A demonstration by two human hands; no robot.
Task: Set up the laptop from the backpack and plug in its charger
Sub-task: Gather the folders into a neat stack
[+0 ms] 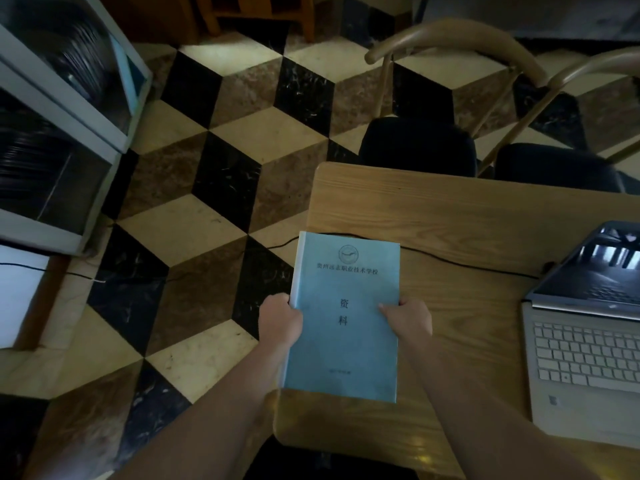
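Note:
A silver laptop (585,368) stands open on the wooden table (450,209) at the right, its screen lit. A thin black charger cable (467,265) runs from the laptop's left side across the table, passes behind a blue book and drops to the floor at the left. The blue book (346,317), with printed characters on its cover, is held over the table's left edge. My left hand (278,322) grips its left edge and my right hand (410,318) grips its right edge. No backpack is in view.
Two chairs with black seats (417,147) and curved wooden backs stand at the table's far side. A grey shelf unit with dark spools (52,140) is at the left. A white box (20,292) sits on the chequered floor below the shelf unit.

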